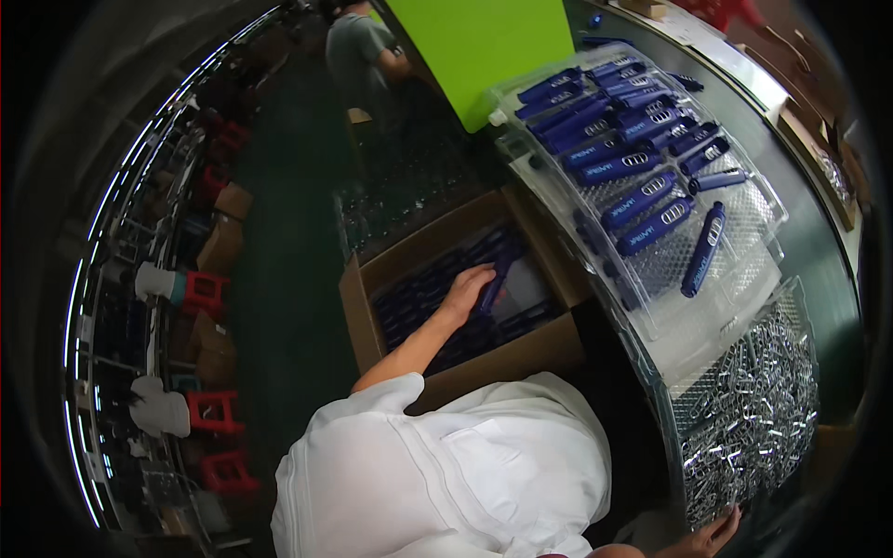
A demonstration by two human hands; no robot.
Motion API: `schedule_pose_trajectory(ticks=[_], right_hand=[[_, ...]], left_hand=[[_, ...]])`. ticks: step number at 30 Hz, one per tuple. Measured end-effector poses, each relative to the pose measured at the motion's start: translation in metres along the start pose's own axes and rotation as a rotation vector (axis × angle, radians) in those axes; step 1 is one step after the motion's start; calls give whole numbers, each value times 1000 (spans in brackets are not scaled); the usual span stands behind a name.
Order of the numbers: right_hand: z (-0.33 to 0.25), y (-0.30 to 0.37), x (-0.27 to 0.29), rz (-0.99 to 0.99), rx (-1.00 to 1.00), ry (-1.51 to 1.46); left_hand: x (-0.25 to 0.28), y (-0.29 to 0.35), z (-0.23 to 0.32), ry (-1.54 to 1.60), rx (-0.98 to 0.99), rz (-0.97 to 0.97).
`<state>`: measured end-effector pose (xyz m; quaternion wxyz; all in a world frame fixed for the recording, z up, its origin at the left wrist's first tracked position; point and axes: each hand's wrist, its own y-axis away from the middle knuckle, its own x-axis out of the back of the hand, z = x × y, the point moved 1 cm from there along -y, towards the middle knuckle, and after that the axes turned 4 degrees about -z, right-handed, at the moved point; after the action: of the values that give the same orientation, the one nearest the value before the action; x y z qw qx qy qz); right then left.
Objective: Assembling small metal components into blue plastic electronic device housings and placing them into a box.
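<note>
My left hand [468,290] reaches down into an open cardboard box [502,364] on the left of the bench. Its fingers are closed on a dark blue plastic casing [496,286]. Many similar casings lie in rows in the box, with a pale sheet among them. At the lower right edge, my right hand [714,536] is beside a clear tray of small shiny metal clips [749,418]. Its visible fingers are bent but apart, with nothing seen in them. Beyond that tray, blue casings [651,200] with oval slots lie on a clear textured tray [758,219].
A bright green panel [488,56] rises at the far end of the bench. A person in a grey shirt [358,60] is beyond it. Red stools [212,411] and cartons line the left side, across a dark green floor [284,279]. A conveyor-like surface [819,279] curves along the right.
</note>
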<state>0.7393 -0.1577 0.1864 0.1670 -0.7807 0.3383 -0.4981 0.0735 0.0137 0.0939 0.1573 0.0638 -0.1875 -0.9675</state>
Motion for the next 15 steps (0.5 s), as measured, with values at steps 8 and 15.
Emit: schedule_pose_trajectory(ticks=[8, 15], right_hand=[[-137, -30, -3, 40, 56, -62], [-243, -31, -1, -374, 269, -10]], left_hand=[[-113, 129, 87, 361, 153, -681], [-269, 168, 57, -183, -724, -997]])
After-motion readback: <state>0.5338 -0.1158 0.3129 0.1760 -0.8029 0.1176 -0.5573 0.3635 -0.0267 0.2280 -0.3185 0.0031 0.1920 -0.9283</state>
